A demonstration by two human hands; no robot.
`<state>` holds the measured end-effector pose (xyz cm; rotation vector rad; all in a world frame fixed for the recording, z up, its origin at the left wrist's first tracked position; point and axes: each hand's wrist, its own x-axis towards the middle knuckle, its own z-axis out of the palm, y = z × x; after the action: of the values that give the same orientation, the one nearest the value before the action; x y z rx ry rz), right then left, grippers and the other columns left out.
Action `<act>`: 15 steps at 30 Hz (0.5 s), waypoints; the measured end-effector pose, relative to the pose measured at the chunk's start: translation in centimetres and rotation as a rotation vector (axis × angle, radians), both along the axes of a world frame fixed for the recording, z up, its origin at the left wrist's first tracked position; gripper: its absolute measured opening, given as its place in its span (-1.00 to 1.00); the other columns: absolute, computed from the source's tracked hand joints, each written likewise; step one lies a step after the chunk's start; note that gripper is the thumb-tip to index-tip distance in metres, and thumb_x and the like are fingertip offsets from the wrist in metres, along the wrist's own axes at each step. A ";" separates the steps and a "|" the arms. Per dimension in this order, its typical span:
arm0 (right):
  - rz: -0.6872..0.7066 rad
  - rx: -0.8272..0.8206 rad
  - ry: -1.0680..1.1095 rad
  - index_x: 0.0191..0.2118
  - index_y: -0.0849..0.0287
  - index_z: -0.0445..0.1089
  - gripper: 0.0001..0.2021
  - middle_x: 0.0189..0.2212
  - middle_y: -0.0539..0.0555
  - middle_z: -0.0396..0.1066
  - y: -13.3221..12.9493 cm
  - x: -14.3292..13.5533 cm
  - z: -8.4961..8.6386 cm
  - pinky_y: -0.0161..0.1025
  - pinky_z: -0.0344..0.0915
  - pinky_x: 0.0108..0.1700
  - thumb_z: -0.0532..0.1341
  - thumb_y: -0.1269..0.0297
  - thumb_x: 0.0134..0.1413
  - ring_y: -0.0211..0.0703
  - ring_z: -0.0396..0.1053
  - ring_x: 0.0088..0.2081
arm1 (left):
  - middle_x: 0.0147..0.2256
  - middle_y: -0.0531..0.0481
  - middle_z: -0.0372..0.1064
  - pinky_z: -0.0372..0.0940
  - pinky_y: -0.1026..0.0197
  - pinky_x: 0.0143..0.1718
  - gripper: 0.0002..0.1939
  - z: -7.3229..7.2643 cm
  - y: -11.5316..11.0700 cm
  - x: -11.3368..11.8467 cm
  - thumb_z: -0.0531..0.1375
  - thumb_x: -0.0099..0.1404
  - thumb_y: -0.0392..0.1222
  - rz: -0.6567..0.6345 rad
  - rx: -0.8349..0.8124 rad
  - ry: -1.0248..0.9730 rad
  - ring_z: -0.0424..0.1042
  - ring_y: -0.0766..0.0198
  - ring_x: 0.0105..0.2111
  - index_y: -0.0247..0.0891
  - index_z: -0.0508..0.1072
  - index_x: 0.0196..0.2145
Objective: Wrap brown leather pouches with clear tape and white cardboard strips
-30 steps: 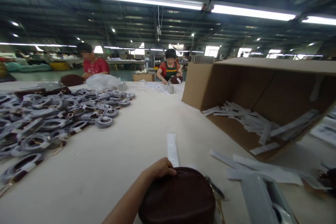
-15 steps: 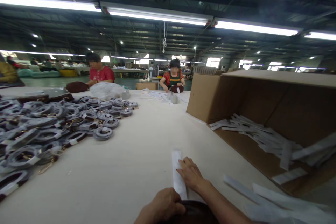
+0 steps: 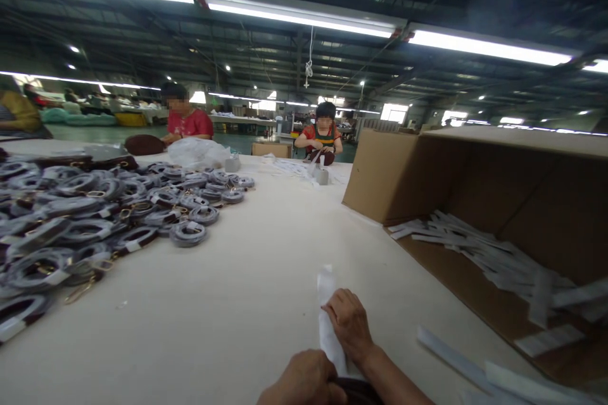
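Note:
My right hand (image 3: pixel 350 324) grips a long white paper strip (image 3: pixel 325 285) near the table's front edge; the strip's far end lifts off the tabletop. My left hand (image 3: pixel 304 380) rests at the bottom edge on a dark brown round bag (image 3: pixel 354 390), of which only a sliver shows. Both hands are close together, the left just below and left of the right.
A heap of wrapped coiled straps (image 3: pixel 85 215) covers the table's left side. An open cardboard box (image 3: pixel 475 183) on its side at the right holds several white strips (image 3: pixel 475 253). More strips (image 3: pixel 456 361) lie in front. Two seated people (image 3: pixel 323 133) work at the far end.
My right hand came into view, took hold of the white strip and is lifting it toward me. The view tilted up, so the brown bag dropped almost out of frame.

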<state>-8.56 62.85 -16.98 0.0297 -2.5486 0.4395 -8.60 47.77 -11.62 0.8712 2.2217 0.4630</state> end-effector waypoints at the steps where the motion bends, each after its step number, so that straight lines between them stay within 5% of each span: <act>1: 0.023 -0.021 0.020 -0.51 0.19 0.30 -0.80 -0.46 0.07 0.29 0.0 0.1 0.2 -0.19 0.13 -0.28 0.16 0.51 0.10 -0.07 0.24 -0.33 | -0.31 -0.12 0.50 0.25 0.17 -0.36 -0.67 0.2 0.0 0.1 0.15 0.01 -0.07 -0.002 0.004 0.002 0.44 0.03 -0.30 -0.21 0.55 -0.28; 6: 0.126 -0.234 0.025 -0.40 0.15 0.30 -0.79 -0.33 0.09 0.30 -0.3 1.2 2.3 -0.23 0.22 -0.30 0.01 0.31 0.24 -0.13 0.28 -0.34 | -0.39 -0.12 0.47 0.21 0.19 -0.39 -0.69 1.2 -0.4 0.2 0.16 0.03 -0.07 -0.009 0.052 0.012 0.39 0.09 -0.38 -0.28 0.55 -0.33; 12: 0.158 -0.639 -0.006 -0.50 0.16 0.26 -0.82 -0.21 0.13 0.32 -1.1 3.3 4.8 -0.18 0.32 -0.13 0.14 0.24 0.07 -0.05 0.35 -0.13 | -0.54 0.00 0.38 0.07 0.27 -0.53 -0.73 1.3 -0.7 0.1 0.23 -0.03 -0.09 0.065 0.120 -0.036 0.29 0.24 -0.48 -0.30 0.55 -0.39; 15: 0.153 -0.837 0.003 -0.24 0.16 0.28 -0.80 -0.03 0.16 0.23 -1.5 4.3 5.3 -0.19 0.38 -0.17 0.21 0.24 -0.01 -0.12 0.42 -0.23 | -0.55 0.01 0.35 0.06 0.27 -0.54 -0.72 1.0 -0.7 0.1 0.27 -0.08 -0.10 0.120 0.162 -0.042 0.28 0.25 -0.50 -0.34 0.53 -0.41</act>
<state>-4.23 61.31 -11.69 -0.0840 -2.1743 1.5131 -8.52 47.06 -10.66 0.8056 2.2295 0.7201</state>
